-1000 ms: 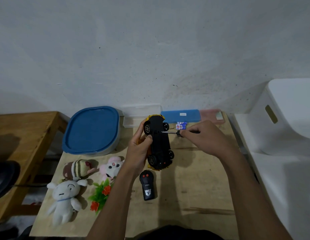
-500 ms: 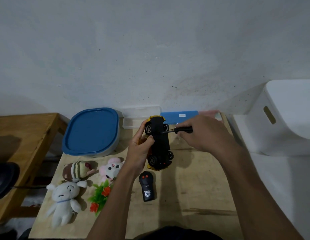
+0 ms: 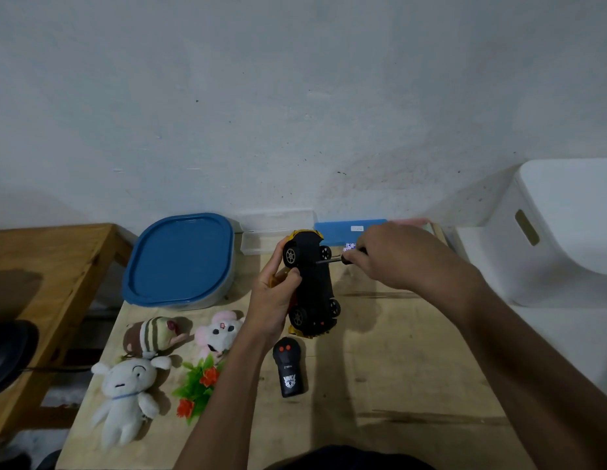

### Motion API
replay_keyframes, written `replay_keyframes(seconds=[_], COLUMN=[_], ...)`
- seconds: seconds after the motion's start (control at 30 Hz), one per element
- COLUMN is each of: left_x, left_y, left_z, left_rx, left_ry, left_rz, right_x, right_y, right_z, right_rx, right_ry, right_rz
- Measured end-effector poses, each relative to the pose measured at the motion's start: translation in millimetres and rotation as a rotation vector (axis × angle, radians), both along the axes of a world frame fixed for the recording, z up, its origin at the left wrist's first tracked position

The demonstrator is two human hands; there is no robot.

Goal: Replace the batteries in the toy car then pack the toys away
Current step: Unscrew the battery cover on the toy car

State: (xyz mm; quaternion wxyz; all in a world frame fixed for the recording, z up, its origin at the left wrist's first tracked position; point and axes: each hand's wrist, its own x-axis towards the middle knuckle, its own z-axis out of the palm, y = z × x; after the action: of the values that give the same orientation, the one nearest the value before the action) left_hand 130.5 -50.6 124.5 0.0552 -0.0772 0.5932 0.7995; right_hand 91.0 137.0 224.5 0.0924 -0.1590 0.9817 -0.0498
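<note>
My left hand [image 3: 272,296] grips a yellow toy car [image 3: 312,283] on its side, its black underside and wheels facing right, above the wooden table [image 3: 380,368]. My right hand [image 3: 393,256] pinches a small screwdriver [image 3: 332,260] whose tip touches the car's underside near the far wheels. A black remote control [image 3: 288,368] lies on the table below the car. A small pack of batteries [image 3: 349,246] peeks out behind my right hand.
A blue-lidded container [image 3: 180,259] stands at the back left, with a clear box [image 3: 275,225] and a blue case [image 3: 339,227] along the wall. Three plush toys [image 3: 126,395] and a plastic flower [image 3: 200,385] lie at the front left. A white bin [image 3: 553,228] stands to the right.
My right hand has shifted slightly while keeping the screwdriver tip on the car's underside; its grip moved along the handle. The car and my left hand stay almost in place.
</note>
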Motion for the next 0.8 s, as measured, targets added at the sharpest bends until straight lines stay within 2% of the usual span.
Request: replay_keyframes(seconds=[0.1,0.23,0.37,0.53,0.63,0.73,0.8], left_x=[1.0,3.2,2.7,3.0,3.4,3.1,3.4], left_y=[2.6,4.7,3.1,4.7,4.0,3.1,3.8], left_z=[-3.3,-7.2,-7.2,-6.5,-6.0,-6.5,-8.7], left_rx=[-0.001,-0.005,-0.013,0.001,0.020,0.026,0.023], left_ry=[0.001,-0.014,-0.018,-0.028,-0.032,-0.031,-0.038], left_rz=[0.005,-0.007,0.003,0.015,0.022,0.022,0.020], right_x=[2.1,0.2,-2.6,2.2,3.2,0.1,-0.6], right_y=[-3.5,-2.7,0.2,3.0,1.4,1.4,2.9], right_z=[8.5,2.6,-4.5,1.0,-0.6,-2.8,0.2], right_rx=[0.050,-0.046,-0.050,0.007,-0.027,0.072,0.068], right_ry=[0.190,0.128,0.060,0.236,0.207,0.289,0.313], right_rz=[0.105,0.117,0.055,0.141,0.135,0.215,0.227])
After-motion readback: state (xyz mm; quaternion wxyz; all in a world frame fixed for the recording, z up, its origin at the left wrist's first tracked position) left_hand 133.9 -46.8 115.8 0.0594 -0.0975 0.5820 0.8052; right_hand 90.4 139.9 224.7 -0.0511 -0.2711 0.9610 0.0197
